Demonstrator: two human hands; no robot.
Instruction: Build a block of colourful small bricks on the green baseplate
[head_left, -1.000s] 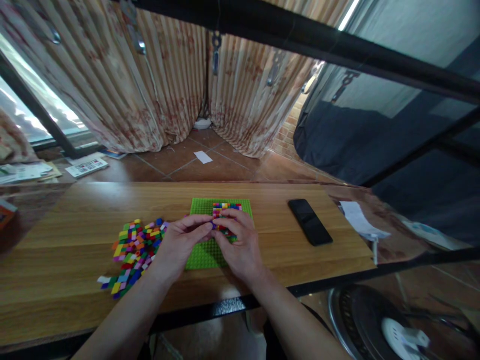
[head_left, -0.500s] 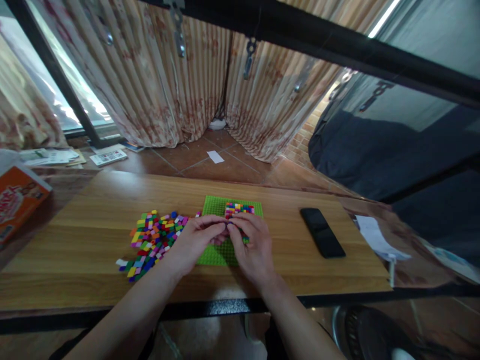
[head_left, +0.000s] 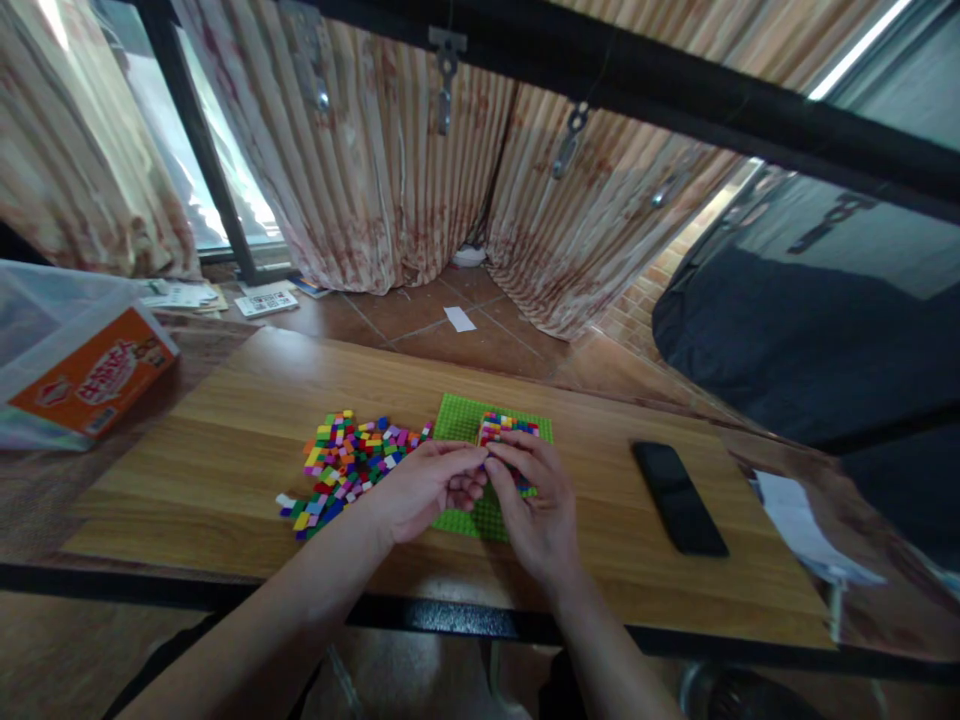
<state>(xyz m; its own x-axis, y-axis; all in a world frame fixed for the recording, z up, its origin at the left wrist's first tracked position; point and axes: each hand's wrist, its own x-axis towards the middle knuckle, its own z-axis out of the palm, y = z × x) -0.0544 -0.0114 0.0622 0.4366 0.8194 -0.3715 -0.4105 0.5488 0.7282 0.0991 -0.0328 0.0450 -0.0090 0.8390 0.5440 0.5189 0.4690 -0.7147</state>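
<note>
A green studded baseplate (head_left: 457,425) lies on the wooden table (head_left: 225,440), with a patch of small coloured bricks (head_left: 506,428) set on its far right part. My left hand (head_left: 424,490) and my right hand (head_left: 536,505) meet over the plate, fingertips pinched together at about the same spot. What they pinch is too small to make out. A loose heap of small coloured bricks (head_left: 345,465) lies just left of the plate, beside my left hand.
A black phone (head_left: 679,495) lies on the table to the right. A clear bag with an orange box (head_left: 86,375) sits at the far left. White paper (head_left: 802,525) rests at the right end. Curtains hang behind, over a tiled floor.
The view has swung to the left, bringing the bag with the orange box into sight. Both hands stay pinched together over the baseplate, hardly moved.
</note>
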